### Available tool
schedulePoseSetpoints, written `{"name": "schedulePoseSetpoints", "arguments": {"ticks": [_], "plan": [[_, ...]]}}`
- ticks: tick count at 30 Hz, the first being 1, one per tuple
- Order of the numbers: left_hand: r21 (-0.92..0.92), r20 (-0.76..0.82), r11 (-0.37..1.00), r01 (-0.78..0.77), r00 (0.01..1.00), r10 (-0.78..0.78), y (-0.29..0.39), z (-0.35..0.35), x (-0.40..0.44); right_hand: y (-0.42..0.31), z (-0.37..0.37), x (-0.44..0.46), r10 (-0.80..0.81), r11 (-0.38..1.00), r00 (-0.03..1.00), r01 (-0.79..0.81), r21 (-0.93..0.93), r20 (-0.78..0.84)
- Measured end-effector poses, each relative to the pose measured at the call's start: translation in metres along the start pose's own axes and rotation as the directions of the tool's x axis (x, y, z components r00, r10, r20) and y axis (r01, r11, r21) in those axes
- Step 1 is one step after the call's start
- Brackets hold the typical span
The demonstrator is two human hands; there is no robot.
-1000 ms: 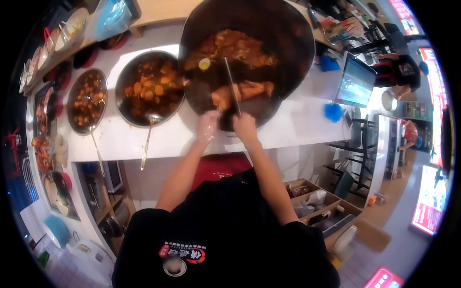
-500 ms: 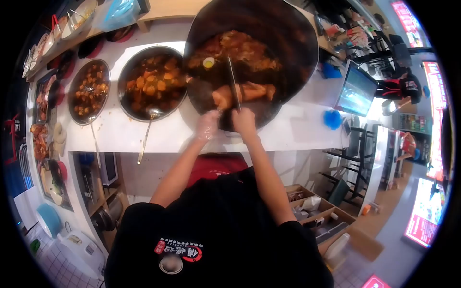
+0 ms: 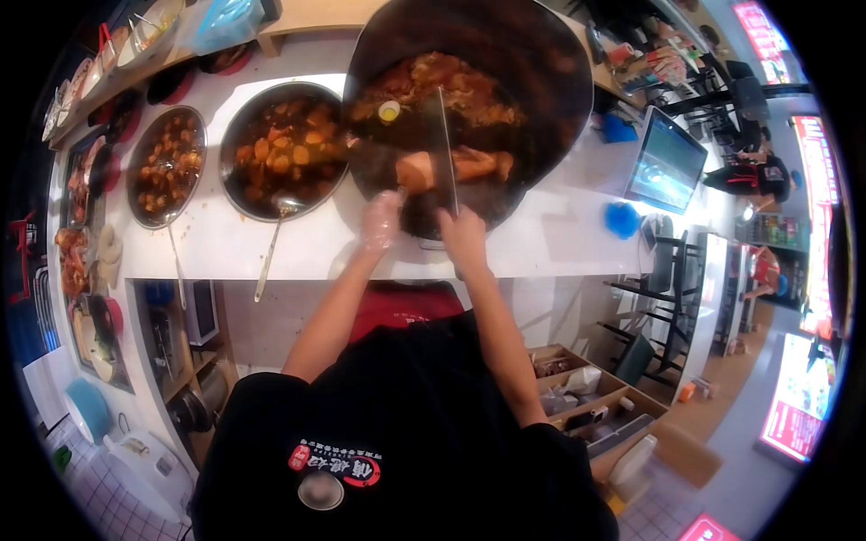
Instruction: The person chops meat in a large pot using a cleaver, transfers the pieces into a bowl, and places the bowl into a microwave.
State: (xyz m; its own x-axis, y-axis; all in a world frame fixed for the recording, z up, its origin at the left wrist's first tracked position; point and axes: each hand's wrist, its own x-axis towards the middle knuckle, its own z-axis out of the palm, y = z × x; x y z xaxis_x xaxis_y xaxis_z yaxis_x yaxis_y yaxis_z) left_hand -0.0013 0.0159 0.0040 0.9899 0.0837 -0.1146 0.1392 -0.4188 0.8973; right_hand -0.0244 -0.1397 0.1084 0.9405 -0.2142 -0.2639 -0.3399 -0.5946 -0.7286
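A large dark pot (image 3: 564, 99) holds stewed meat (image 3: 442, 79) at its far side and an egg half (image 3: 389, 111). Across its near part lies a pale brown piece of meat (image 3: 474, 165), and the long blade of a knife (image 3: 446, 144) stands against it. My right hand (image 3: 463, 236) is closed round the knife's handle at the near rim. My left hand (image 3: 382, 219), in a clear plastic glove, is closed at the left end of the meat; what its fingers pinch is too small to make out.
Left of the pot stand two pans of stewed chunks, a middle one (image 3: 229, 185) and a farther one (image 3: 133, 194), each with a ladle. A monitor (image 3: 667, 160) and a blue object (image 3: 621, 219) are at the right. A person (image 3: 753, 178) is in the right background.
The knife blade has shifted slightly right along the meat and stands more upright. My left hand has moved a little left and up, and a gap shows between its fingertips and the meat.
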Motion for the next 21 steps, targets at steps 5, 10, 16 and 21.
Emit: {"name": "schedulePoseSetpoints", "arguments": {"ticks": [5, 10, 16, 21], "plan": [[0.093, 0.047, 0.996, -0.007, 0.999, 0.003, 0.014, -0.007, -0.004, -0.002, 0.013, -0.002, -0.04, 0.999, 0.999, 0.04, -0.011, -0.01], [0.083, 0.084, 0.996, -0.036, 0.996, 0.029, 0.005, -0.005, -0.001, -0.014, 0.005, -0.006, -0.01, 0.999, 0.999, 0.012, -0.047, 0.03], [0.172, 0.063, 0.979, -0.112, 0.993, 0.103, 0.017, -0.01, -0.004, -0.005, 0.012, 0.002, -0.088, 0.995, 0.996, 0.088, -0.05, -0.014], [0.238, 0.099, 0.959, -0.155, 0.986, 0.134, 0.018, -0.01, -0.003, 0.003, 0.019, 0.002, -0.05, 0.994, 0.999, 0.048, -0.096, -0.013]]}}
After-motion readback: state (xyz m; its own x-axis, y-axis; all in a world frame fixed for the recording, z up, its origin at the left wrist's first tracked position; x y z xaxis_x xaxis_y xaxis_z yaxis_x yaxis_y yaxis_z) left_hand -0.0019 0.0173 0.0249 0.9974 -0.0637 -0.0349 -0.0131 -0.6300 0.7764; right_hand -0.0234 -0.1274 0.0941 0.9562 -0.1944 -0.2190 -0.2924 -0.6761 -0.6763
